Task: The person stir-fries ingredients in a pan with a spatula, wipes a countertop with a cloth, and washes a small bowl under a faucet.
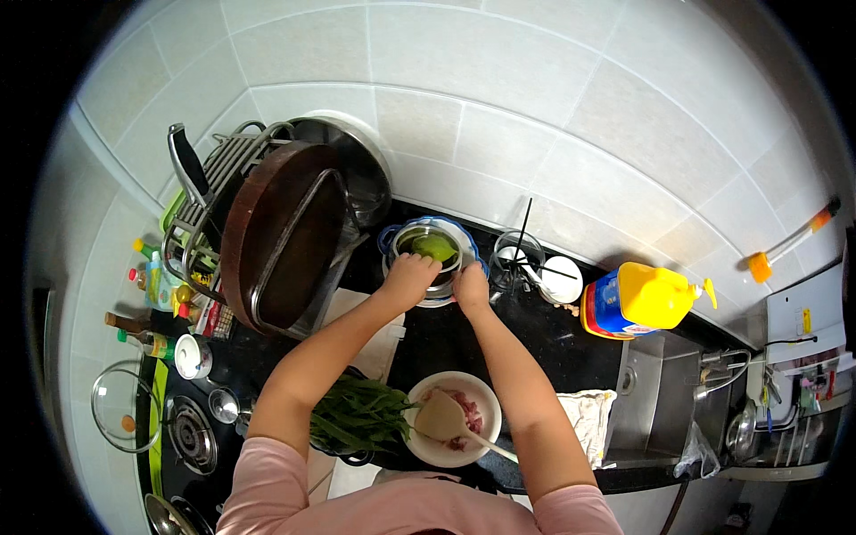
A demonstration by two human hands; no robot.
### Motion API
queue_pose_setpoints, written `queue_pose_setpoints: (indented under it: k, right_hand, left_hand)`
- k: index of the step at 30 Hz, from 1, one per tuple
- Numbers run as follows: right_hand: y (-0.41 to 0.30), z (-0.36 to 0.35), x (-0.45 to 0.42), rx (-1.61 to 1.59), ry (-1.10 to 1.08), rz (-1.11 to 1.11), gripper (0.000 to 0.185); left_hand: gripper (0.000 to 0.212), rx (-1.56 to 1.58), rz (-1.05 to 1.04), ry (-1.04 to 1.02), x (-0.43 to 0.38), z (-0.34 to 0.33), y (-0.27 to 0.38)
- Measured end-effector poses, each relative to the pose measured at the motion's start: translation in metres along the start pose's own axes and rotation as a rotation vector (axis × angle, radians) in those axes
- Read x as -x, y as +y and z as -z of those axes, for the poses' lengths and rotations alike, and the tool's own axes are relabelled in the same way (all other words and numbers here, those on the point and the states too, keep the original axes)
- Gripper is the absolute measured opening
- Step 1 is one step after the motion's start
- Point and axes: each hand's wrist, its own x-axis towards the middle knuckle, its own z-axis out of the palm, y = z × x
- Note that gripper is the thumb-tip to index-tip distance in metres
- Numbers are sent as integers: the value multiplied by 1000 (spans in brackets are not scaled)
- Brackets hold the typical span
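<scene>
A round metal bowl sits inside a blue-rimmed basin by the tiled wall. Inside the bowl lies a smooth green vegetable or fruit. My left hand reaches over the bowl's near rim, its fingertips at the green piece; whether they grip it is hidden. Curled at the near right side of the bowl, my right hand appears to hold its rim. Nearer to me, a white bowl contains chopped raw meat and a broad pale spoon. Long green leafy vegetables lie left of it.
A rack at left bears a knife and a thick round chopping board. To the right are a glass jar, a white container, a yellow-blue pump jug and a sink. A gas burner is at left.
</scene>
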Motion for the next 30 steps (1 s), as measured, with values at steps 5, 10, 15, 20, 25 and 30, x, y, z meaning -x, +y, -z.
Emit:
queue_pose_setpoints:
  k: [5,10,15,20,25,30]
  right_hand:
    - [-10,-5,-9,209,29,-98,36]
    - [-19,-8,-14,171,21,-201,35]
    - [-17,-9,-16,188,43,-218,43]
    - [-23,2,-10,-9,31,-98,38]
    - [-19,17,1,-55,45,117,44]
    - [-11,80,58,-385,-322,-87,35]
  left_hand:
    - [15,30,-39,134,11,12,-6]
    - [13,32,-49,242,13,24,-8]
    - [9,29,-39,270,11,35,-10]
    - [6,1,-3,324,15,39,-14]
    - [6,-10,0,377,8,42,-15]
    - [8,-19,37,310,4,31,-11]
